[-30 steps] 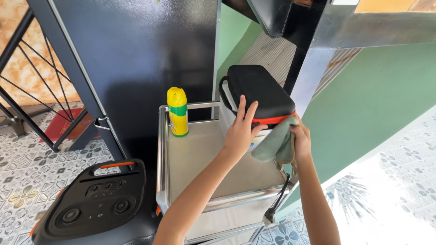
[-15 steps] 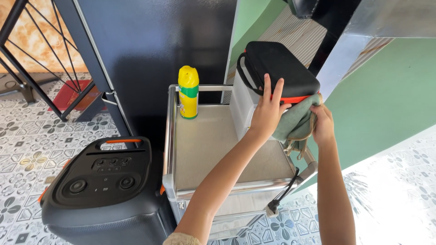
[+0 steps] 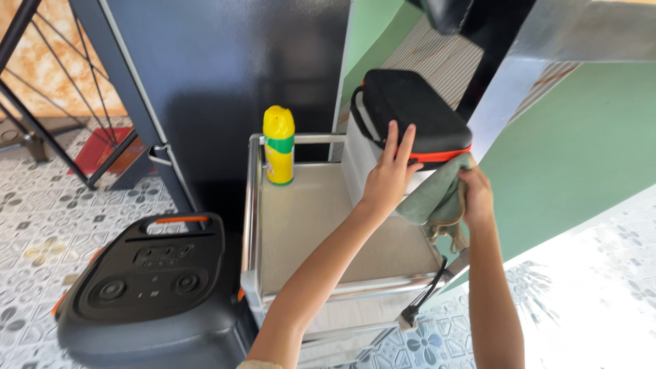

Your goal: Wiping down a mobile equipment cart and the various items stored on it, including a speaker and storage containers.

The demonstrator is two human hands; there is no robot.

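With the left hand (image 3: 389, 179) flat on the black case (image 3: 410, 119) and the right hand (image 3: 475, 198) clenching a green cloth (image 3: 434, 198), wiping might nudge the case off the table's (image 3: 328, 225) far right corner.

Yellow spray can (image 3: 279, 145), green label band, back-left on cart (image 3: 253, 205).

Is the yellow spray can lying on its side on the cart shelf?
No. The yellow spray can stands upright at the back-left corner of the cart shelf.
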